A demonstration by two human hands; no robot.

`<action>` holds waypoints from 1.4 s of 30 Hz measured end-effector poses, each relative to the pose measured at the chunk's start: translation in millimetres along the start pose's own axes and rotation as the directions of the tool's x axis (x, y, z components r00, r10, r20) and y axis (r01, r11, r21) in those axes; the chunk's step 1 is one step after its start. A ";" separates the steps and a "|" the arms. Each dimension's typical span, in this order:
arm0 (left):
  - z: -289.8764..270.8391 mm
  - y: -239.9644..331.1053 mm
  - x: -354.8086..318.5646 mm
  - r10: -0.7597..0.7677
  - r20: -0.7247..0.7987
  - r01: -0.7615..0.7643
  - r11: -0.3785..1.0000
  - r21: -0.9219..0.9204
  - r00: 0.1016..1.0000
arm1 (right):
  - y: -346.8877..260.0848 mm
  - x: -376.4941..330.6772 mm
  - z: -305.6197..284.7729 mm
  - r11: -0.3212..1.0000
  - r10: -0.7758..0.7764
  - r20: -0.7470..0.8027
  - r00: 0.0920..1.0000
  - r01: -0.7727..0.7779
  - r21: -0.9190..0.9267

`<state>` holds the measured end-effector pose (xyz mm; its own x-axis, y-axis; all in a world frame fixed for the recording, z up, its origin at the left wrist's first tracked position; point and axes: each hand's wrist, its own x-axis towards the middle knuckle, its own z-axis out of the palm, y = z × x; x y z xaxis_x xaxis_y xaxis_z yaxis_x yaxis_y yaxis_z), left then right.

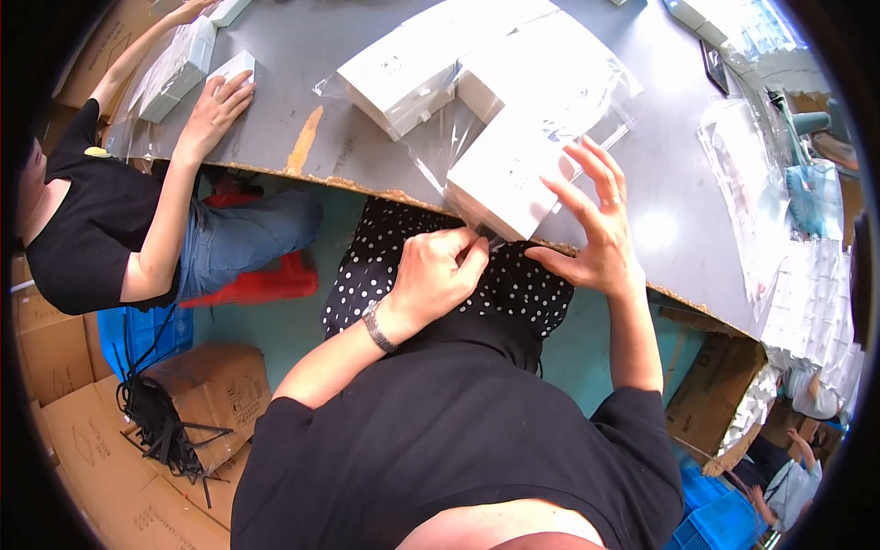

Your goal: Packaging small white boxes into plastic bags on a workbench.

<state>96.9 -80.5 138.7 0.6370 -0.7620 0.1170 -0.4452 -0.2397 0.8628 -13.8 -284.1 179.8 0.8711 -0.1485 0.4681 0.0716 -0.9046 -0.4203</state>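
A white box in loose clear plastic film lies at the table's near edge, its near corner pointing toward me. My left hand, with a metal watch on the wrist, is closed in a pinch at that corner, apparently on the film; its fingertips partly hide the spot. Beside the box's right side is my right hand, fingers spread and curved, thumb low near the table edge. It wears a ring and grips nothing. More film-covered white boxes sit just beyond, touching or close to this one.
At the left a seated co-worker rests a hand on a small white box. A phone and clear plastic bags lie on the right of the grey table. Cardboard cartons and a blue crate stand at lower left.
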 end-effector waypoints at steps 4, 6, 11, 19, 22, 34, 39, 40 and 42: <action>5.7 0.8 2.0 0.023 -0.024 -0.025 0.996 -0.081 0.999 | 10.2 -7.0 30.4 0.997 -0.008 -0.138 0.990 0.018 0.070; 1.0 -3.9 8.6 0.047 -0.082 -0.054 0.995 -0.089 0.996 | -0.5 8.0 39.4 0.999 -0.020 -0.107 0.994 0.016 -0.043; -23.8 -17.3 8.5 -0.103 -0.066 0.093 0.986 -0.140 0.992 | -4.3 27.7 50.2 0.996 -0.053 -0.112 0.992 0.045 -0.072; -35.1 -22.7 13.8 -0.011 -0.153 -0.005 0.994 -0.108 0.988 | -21.5 39.1 69.1 0.993 -0.035 -0.146 0.989 0.018 -0.114; -47.7 -27.3 15.3 -0.044 -0.129 0.041 0.999 -0.027 0.991 | -19.3 37.4 76.0 1.000 -0.017 -0.167 0.986 0.013 -0.026; -64.2 -18.6 35.6 0.360 -0.193 -0.252 0.869 0.427 0.913 | -14.5 55.4 68.8 0.988 -0.153 -0.185 0.971 0.145 -0.061; -62.5 -17.0 44.2 0.390 -0.188 -0.312 0.886 0.342 0.901 | -10.3 58.9 74.3 0.992 -0.107 -0.264 0.959 0.121 0.037; -60.2 -20.0 43.1 0.349 -0.168 -0.273 0.893 0.359 0.922 | -1.3 46.8 75.0 0.984 -0.076 -0.257 0.963 0.114 0.137; -54.8 -15.3 37.9 0.249 -0.126 -0.205 0.935 0.289 0.960 | 6.7 29.3 63.9 0.959 -0.006 -0.212 0.977 0.065 0.275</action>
<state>162.4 -72.7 156.8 0.5802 -0.7153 0.3894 -0.7285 -0.2421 0.6409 43.3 -269.0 141.0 0.7476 -0.2250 0.6249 0.2589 -0.7677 -0.5862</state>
